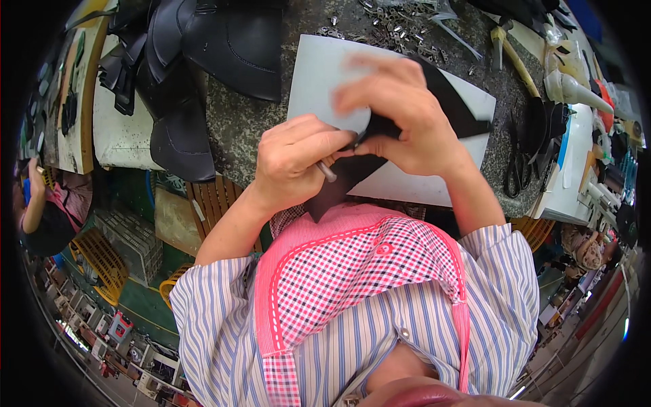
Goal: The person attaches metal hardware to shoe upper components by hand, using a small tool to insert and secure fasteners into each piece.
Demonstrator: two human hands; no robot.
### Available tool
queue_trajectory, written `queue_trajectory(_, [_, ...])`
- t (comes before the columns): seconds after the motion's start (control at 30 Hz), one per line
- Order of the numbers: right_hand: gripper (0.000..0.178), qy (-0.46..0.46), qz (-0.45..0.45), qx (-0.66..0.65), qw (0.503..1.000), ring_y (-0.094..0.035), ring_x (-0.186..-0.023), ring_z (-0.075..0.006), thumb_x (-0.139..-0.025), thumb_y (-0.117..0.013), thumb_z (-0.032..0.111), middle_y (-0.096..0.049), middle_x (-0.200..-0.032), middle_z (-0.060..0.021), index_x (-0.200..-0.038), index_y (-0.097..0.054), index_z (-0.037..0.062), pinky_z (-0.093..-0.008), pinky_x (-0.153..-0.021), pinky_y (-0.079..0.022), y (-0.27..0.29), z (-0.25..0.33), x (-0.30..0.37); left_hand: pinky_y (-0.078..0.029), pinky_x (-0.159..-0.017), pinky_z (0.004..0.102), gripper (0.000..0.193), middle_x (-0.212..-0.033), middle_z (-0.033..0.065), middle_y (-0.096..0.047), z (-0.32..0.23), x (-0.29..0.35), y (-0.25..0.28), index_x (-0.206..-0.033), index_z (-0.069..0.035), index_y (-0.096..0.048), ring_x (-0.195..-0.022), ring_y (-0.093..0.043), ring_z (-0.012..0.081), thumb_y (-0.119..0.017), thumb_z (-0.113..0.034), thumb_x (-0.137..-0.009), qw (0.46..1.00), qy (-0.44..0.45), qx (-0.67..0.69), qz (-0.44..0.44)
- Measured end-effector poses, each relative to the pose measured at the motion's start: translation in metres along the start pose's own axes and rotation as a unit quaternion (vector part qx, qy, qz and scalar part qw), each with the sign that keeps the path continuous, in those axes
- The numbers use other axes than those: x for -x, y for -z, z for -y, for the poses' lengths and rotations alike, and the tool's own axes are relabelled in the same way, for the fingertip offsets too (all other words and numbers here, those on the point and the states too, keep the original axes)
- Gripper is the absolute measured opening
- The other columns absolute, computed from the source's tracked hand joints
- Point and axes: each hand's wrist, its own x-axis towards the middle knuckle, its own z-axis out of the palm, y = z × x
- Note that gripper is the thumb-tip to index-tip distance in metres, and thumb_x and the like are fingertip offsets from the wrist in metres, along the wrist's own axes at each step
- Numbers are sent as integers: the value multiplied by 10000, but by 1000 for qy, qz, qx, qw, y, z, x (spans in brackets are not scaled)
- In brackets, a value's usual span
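Though partly covered by both hands, readily located at centre: flat black piece (447, 98), laid across white board (315, 68), with pointed lower end extending past the near edge toward pink checked apron (339, 271).

Left hand (288, 163): clenched around slim rod-shaped tool (327, 171), with blunt greyish end protruding below the fist; fingertips at the black piece, close to right thumb.

Right hand (413, 112): over the black piece, with thumb against it; fingers bent, spread and blurred by motion; impossible to tell whether gripping or merely touching.

Support: speckled grey tabletop (237, 125), beneath the white board.

Beyond the board: scatter of small metal fittings (407, 30); beside these, pale slender tweezer-like implement (458, 35).

To the right: hammer (519, 64) with yellowish handle, lying flat; black cords (519, 163) in a loose tangle; whitish nozzle bottle (576, 91), on its side.

To the left: stitched black panels (234, 47), curved, overlapping, in several layers, partly on the tabletop.

Below, at left: grey plastic crate (129, 247) on green floor, just beside yellow plastic basketwork (102, 268); farther left, near the rim, co-worker (54, 200), partly visible.

Clothing: striped shirt (346, 339) beneath the apron.
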Motion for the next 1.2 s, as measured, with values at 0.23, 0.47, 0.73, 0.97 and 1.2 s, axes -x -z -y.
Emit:
queue_trajectory(0.23, [162,-112,-23,-239,964,-597,-665,-126,-563,-643,-138,-624,-720,-103,-650,-569,-23,-226,-571,-475,-3,10,14,-392,-444,272,238,-703,92,-590,0,4,-11,-801,6,-597,-501,-501,189,-618,47,-567,982,-113,-99,-115])
queue_trajectory(0.47, [177,-177,-86,-421,886,-587,-693,-150,-577,-636,-147,-614,-721,-141,-626,-530,-14,-248,-638,-489,-9,13,23,-367,-430,248,135,-807,113,-619,5,9,-23,-788,-38,-536,-514,-510,168,-602,-64,-673,950,-215,-124,-187])
queue_trajectory(0.73, [211,40,10,-331,943,-574,-663,-174,-509,-595,-128,-597,-724,-113,-615,-486,18,-257,-572,-443,10,-1,21,-388,-460,255,258,-713,68,-621,3,-2,-27,-771,-63,-519,-520,-474,175,-625,98,-599,977,-65,166,-114])
queue_trajectory(0.97, [248,58,32,-238,969,-538,-730,-240,-615,-694,27,-561,-780,-100,-650,-449,41,-335,-661,-436,18,-6,14,-409,-504,242,220,-696,66,-602,-4,-7,-26,-732,-57,-538,-567,-526,164,-662,83,-615,974,45,198,-103])
queue_trajectory(1.2, [226,97,-90,24,991,-561,-669,-157,-562,-700,-27,-592,-743,-60,-626,-498,50,-253,-615,-442,93,-13,-39,-372,-522,195,394,-757,7,-590,30,-64,30,-916,-64,-592,-607,-491,71,-738,-325,-659,974,77,37,-211])
